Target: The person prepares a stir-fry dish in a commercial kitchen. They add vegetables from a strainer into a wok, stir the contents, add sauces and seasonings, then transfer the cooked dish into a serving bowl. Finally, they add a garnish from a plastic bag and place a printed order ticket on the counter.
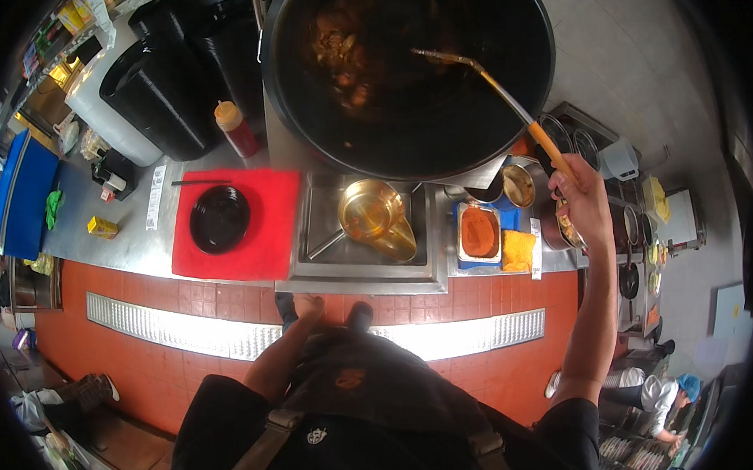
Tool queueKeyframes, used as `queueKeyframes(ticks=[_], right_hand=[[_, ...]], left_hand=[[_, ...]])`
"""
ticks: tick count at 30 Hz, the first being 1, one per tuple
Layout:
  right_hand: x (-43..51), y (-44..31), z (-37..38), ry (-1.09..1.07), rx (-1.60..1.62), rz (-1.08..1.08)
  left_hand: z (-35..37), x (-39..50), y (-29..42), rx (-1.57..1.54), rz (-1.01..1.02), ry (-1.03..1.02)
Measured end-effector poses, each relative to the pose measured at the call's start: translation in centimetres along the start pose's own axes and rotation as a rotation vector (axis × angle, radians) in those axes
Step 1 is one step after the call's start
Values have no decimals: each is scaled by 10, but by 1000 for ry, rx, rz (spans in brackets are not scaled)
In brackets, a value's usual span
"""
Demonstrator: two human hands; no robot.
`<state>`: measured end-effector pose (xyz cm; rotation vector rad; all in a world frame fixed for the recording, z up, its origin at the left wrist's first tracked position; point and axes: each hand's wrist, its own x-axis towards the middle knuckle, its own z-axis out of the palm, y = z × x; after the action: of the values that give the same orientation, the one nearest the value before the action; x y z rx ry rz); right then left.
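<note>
My right hand (581, 190) is closed around the orange handle of a long cooking utensil (511, 103), either a ladle or a spatula. Its metal end reaches into a large dark wok (419, 120), where brown, glossy pieces of food (343, 63) lie to the left of the utensil. My left hand (309, 307) hangs low in front of my apron, just short of the counter edge; its fingers are curled and I cannot see inside them. Between me and the wok, a metal pan (368, 209) with a long handle sits in a recessed steel basin (309, 251).
Left of the basin, a black bowl (220, 220) rests on a red cloth (269, 230) near a squeeze bottle (236, 128). To the right stand a container of orange-red powder (479, 232) and a yellow sponge (518, 250). A co-worker (659, 398) is at the far right.
</note>
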<state>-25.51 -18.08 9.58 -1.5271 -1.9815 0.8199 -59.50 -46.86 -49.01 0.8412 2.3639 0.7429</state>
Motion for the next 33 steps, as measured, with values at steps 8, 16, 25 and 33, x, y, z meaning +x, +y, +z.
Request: queueKeyframes(ticks=[8,16,25,33], right_hand=[[0,4,7,174,-164,-223],[-6,-30,10,305,-351,-184],[-5,-65,38,342,-312,-248],[-4,-79,102,286,-299,-128]], left_hand=[[15,57,-77,-160,-382,-576],[35,67,-142,270,190,-600],[18,55,-121,173,226,-738],[-24,47,-98,174,653,-657]])
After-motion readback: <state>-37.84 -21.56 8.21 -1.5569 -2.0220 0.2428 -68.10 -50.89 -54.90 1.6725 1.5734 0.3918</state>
